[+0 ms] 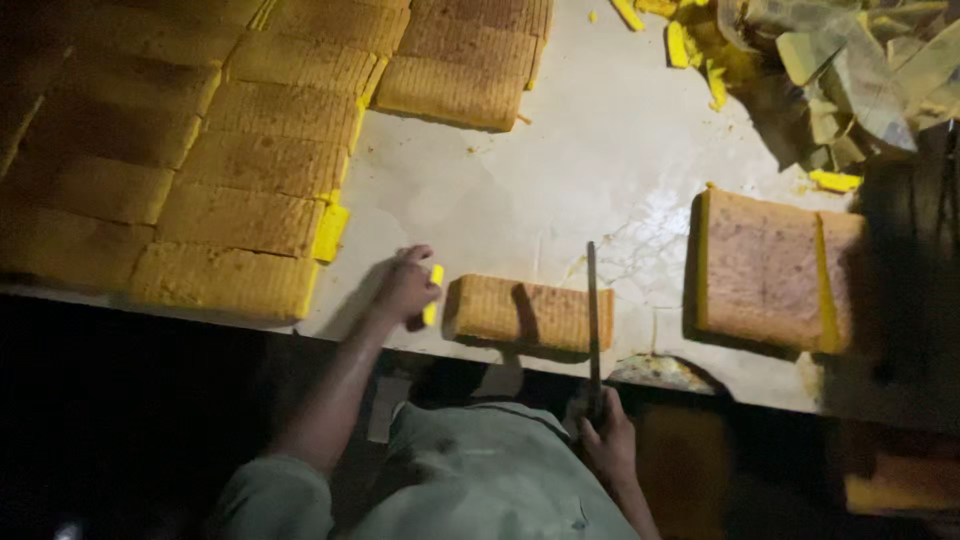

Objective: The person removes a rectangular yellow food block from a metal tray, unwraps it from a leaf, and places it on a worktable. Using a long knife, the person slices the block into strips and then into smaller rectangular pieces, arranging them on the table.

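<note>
My left hand (405, 288) pinches a thin yellow strip of cake trimming (433, 293) just left of a rectangular brown-topped sponge cake slab (528, 312) near the table's front edge. My right hand (605, 432) grips the handle of a long knife (593, 310), whose blade points away from me and lies over the right end of that slab. A larger cake slab (765, 268) with yellow cut sides lies to the right.
Several cut cake slabs (250, 160) are laid in rows over the left and back of the pale table (560, 180). A heap of yellow trimmings and crumpled paper (830, 70) sits at the back right. A dark object (915, 250) stands at the right edge.
</note>
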